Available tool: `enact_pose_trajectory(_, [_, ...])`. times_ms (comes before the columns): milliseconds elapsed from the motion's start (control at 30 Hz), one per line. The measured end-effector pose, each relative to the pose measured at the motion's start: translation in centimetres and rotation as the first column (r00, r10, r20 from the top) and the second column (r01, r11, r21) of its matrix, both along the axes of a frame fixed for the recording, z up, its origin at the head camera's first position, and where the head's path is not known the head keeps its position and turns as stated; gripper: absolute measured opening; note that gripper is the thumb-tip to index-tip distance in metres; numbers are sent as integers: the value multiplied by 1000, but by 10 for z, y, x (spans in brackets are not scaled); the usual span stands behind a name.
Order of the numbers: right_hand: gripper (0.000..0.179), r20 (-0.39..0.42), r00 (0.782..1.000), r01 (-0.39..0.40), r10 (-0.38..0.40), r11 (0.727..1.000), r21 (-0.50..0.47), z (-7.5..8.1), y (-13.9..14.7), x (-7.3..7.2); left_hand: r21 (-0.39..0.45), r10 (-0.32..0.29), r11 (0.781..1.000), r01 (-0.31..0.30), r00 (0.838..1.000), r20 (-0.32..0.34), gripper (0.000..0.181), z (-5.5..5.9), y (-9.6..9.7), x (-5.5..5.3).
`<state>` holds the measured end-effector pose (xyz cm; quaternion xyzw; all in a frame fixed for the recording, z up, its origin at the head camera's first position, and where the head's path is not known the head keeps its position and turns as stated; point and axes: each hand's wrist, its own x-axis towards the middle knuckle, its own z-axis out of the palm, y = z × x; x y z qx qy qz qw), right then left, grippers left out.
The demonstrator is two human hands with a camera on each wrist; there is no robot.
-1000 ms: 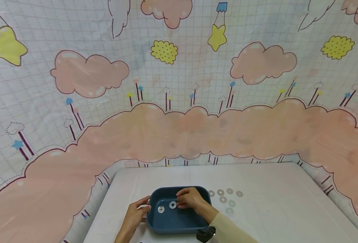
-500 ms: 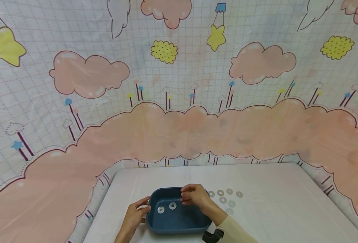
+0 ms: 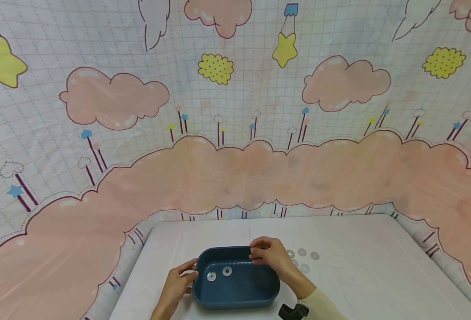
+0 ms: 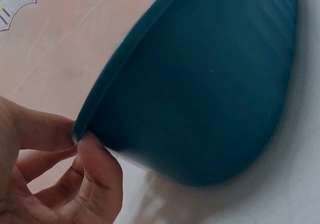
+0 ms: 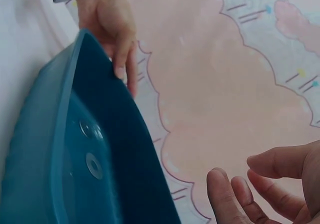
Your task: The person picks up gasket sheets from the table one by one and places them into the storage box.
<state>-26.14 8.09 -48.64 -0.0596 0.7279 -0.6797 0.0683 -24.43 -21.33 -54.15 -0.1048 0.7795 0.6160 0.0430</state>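
Observation:
A dark blue plastic tray (image 3: pixel 247 291) stands on the white table. Two flat metal washers lie inside on its floor, a left washer (image 3: pixel 209 277) and a right washer (image 3: pixel 224 271), also visible in the right wrist view. At the tray's left end, my left hand (image 3: pixel 175 284) pinches the rim; the left wrist view shows thumb and finger meeting there. My right hand (image 3: pixel 274 257) hovers over the tray's far right corner. Its fingers (image 5: pixel 220 189) are loosely bent and apart, and nothing shows between them.
Several more washers (image 3: pixel 305 268) are spread on the table (image 3: pixel 363 275) right of the tray, some hidden by the right hand and arm. A black device (image 3: pixel 293 312) is strapped to the right wrist. Behind the table hangs a cartoon-printed cloth (image 3: pixel 235 173).
My right hand has moved from inside the tray up and right to its far right corner, covering some washers on the table. The left hand and the tray stay put.

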Motion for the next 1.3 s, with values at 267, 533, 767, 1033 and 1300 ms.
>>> enact_pose_trajectory(267, [23, -13, 999, 44, -44, 999, 11, 7, 18, 1, -2, -6, 1000, 6, 1000, -3, 48, 1, -1, -2])
enact_pose_trajectory(533, [24, -33, 994, 103, -103, 995, 2, 12, 36, 2, -4, -6, 1000, 6, 1000, 5, 48, 0, -2, -4])
enact_pose_trajectory(767, [24, -53, 988, 150, -148, 988, 29, 17, 54, 4, 2, -7, 1000, 7, 1000, 3, 48, -1, -2, -4])
enact_pose_trajectory(1033, [21, -89, 976, 208, -200, 974, 91, 17, 75, 7, -7, -5, 1000, 5, 1000, 15, 48, 1, -2, -6])
enact_pose_trajectory(1300, [20, -149, 961, 258, -232, 948, 185, 12, 94, 5, 10, -25, 1000, 26, 999, -27, 49, 2, -3, -6])
